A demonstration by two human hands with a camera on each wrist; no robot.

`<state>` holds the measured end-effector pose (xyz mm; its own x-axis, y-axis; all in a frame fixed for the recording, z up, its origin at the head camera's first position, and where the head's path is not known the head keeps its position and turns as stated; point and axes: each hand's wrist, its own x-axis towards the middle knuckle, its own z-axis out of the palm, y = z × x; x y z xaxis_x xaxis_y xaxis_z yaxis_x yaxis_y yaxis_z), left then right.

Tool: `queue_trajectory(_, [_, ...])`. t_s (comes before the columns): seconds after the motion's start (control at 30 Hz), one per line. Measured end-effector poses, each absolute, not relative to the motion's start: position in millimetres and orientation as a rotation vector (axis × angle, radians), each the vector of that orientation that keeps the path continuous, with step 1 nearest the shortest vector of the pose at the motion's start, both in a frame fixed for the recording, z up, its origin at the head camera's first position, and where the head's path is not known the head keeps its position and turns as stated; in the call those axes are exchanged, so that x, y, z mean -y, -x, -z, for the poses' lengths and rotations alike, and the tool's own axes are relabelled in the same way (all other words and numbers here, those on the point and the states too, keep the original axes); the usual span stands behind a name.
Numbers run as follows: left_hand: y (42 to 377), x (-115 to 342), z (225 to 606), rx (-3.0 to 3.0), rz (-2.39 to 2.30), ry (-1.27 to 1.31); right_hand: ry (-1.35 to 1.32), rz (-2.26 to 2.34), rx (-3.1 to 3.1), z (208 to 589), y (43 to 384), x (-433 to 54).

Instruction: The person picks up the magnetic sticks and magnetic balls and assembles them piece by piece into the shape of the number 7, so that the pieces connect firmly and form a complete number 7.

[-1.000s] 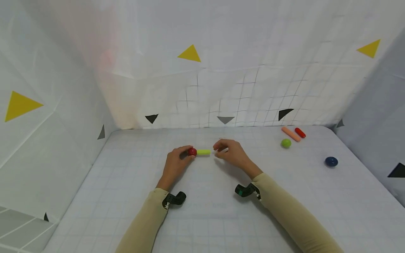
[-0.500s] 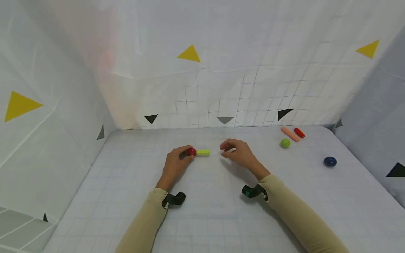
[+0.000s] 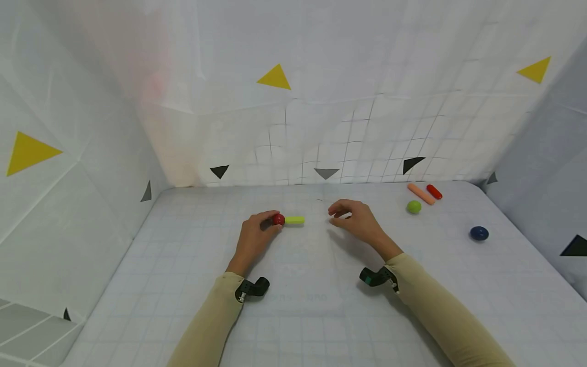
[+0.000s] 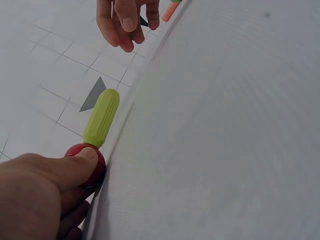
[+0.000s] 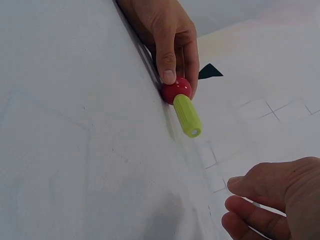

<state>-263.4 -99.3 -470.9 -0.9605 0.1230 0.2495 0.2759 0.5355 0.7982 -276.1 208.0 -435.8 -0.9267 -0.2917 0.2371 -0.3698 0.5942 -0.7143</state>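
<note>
red ball [image 3: 278, 219] pinched by left hand [image 3: 253, 236], yellow-green stick [image 3: 295, 220] touching ball, right hand [image 3: 359, 222] apart, loosely curved

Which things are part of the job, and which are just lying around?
Probably the job:
red ball, held by the left hand
yellow-green stick, against the red ball

Seemingly lying about:
orange stick
small red piece
green ball
dark blue oval

Table [image 3: 302, 336], orange stick [image 3: 421, 194], green ball [image 3: 414, 207], blue oval [image 3: 479, 233]

glossy red ball [image 5: 176, 91], ribbed plastic-looking yellow-green stick [image 5: 187, 116]
</note>
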Motion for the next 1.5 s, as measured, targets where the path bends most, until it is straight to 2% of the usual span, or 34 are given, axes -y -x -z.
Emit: queue_trajectory(1.5, [262.5,96.5,469.0,2.612,1.410,0.324,-0.359,-1.144,2.701,401.3,263.0,-281.8])
